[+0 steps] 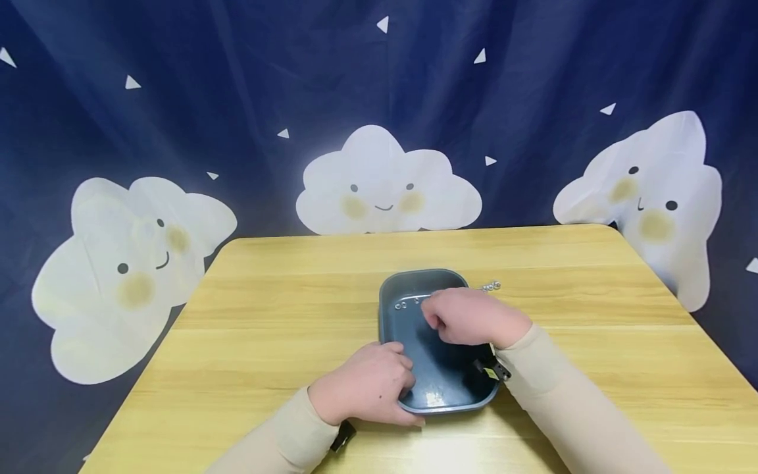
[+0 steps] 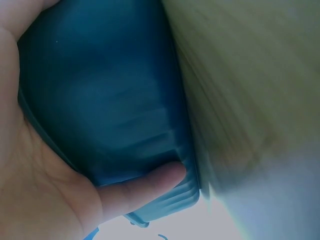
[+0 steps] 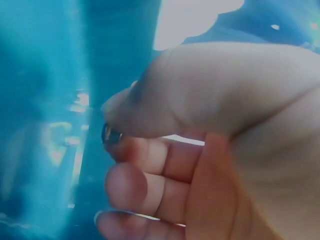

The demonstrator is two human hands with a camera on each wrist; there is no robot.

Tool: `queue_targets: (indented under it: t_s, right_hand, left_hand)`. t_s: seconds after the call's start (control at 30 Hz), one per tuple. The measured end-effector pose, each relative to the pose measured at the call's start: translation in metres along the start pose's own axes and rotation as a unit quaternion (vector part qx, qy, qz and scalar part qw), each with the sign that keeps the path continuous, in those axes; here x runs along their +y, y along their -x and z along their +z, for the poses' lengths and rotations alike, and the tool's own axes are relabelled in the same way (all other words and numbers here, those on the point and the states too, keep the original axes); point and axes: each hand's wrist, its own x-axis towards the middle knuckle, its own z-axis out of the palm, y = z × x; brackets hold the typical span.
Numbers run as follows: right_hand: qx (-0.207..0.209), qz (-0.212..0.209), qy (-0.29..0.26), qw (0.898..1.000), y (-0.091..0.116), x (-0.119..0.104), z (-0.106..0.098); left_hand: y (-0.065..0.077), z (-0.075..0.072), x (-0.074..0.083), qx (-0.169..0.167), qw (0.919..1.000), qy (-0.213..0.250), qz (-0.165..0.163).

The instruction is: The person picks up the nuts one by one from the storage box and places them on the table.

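A dark blue-grey rectangular tray (image 1: 435, 388) with rounded corners lies on the table. My left hand (image 1: 373, 382) grips its near left corner, fingers over the rim; the left wrist view shows the thumb (image 2: 145, 192) along the outer wall. Over the tray's right side, my right hand (image 1: 474, 316) pinches a small metal nut (image 3: 111, 135) between thumb and forefinger, the other fingers curled. Inside the tray, several small shiny nuts (image 1: 400, 305) sit along the far end. In the head view, the right hand hides the pinched nut and part of the tray.
A short row of small shiny nuts (image 1: 491, 286) lies on the wooden table (image 1: 284, 309), just right of the tray's far end. Behind the table hangs a dark blue curtain (image 1: 254, 79) with white clouds.
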Motion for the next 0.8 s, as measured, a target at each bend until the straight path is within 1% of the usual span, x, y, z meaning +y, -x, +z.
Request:
queue_targets:
  t_s: [0.13,0.27,0.37,0.63,0.8]
  right_hand:
    - [0.020,-0.003,-0.007,1.000,0.007,-0.002,-0.015]
    - [0.019,0.018,-0.008,1.000,0.012,-0.004,-0.024]
    - [0.013,0.033,-0.007,0.999,0.015,-0.002,-0.026]
    - [0.007,0.030,-0.020,0.999,0.016,0.008,-0.024]
    - [0.006,0.047,-0.022,0.999,0.019,0.018,-0.027]
  left_hand:
    - [0.000,0.000,-0.001,0.001,1.0000,0.002,0.001]
    - [0.001,0.001,0.000,0.002,1.0000,0.001,0.003]
    - [0.001,0.001,0.000,0.004,1.0000,0.002,0.003]
    - [0.001,0.001,0.000,0.002,1.0000,0.004,0.001]
    - [0.000,0.001,0.000,0.001,1.0000,0.001,0.001]
